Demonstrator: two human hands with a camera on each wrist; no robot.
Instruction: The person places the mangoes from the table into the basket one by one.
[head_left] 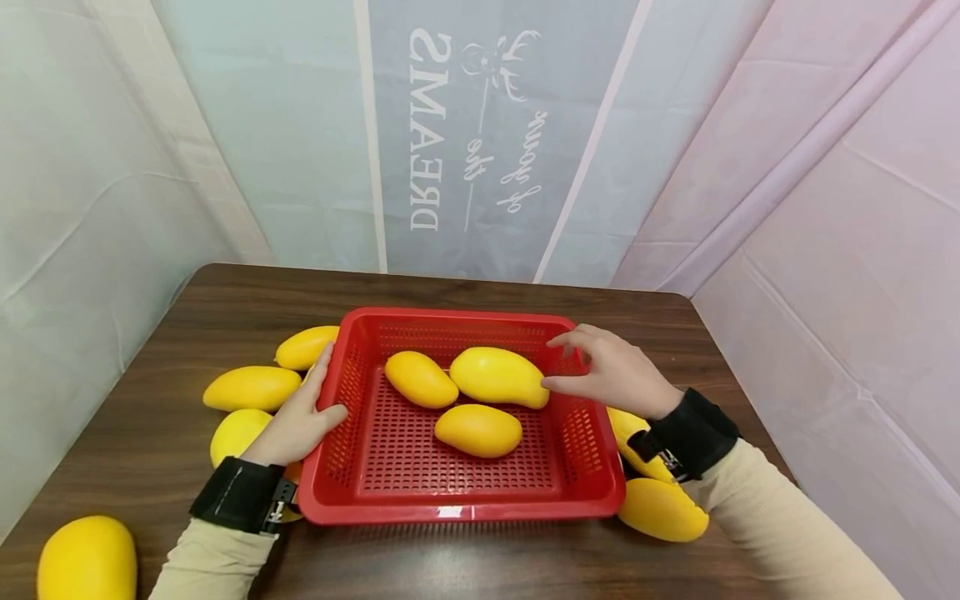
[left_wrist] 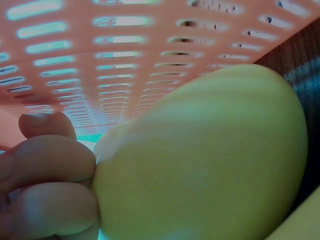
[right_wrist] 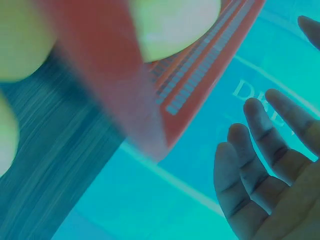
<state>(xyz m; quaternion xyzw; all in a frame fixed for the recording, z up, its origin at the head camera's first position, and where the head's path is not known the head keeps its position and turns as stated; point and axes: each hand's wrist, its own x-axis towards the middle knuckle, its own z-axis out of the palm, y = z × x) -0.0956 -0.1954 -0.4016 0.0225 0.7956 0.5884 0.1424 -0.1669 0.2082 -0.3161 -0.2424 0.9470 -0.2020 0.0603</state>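
A red plastic basket with slotted walls stands on the table, and three yellow mangoes lie in it: a large pale one, one to its left and one in front. My left hand grips the basket's left wall, thumb over the rim and fingers outside; the left wrist view shows those fingers curled beside a mango. Above the right rim, my right hand is held with parted, loosely bent fingers near the large mango's right end. The right wrist view shows nothing in its fingers.
Left of the basket lie several more mangoes, some partly behind my left hand. Another mango sits at the table's near left. Two mangoes lie right of the basket, beneath my right wrist. A printed curtain hangs behind the brown table.
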